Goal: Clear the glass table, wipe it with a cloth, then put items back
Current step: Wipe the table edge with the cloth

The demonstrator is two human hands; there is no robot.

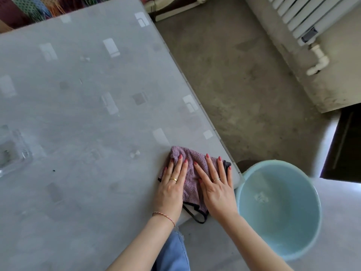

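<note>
Both hands lie flat, fingers straight, on the purple cloth [190,174] at the table [88,114] corner: left hand [172,182] beside right hand [215,185], pressing it down beside a blue bucket [279,208].

A pale blue bucket [277,210] stands on the floor just beside the near corner, water inside it; bare grey concrete floor [234,85] runs off to the right; a white ribbed radiator [298,14] sits against the far wall, a white pipe [317,59] bending down from its end; fringed patterned fabric [39,6] shows at the far left edge.
</note>
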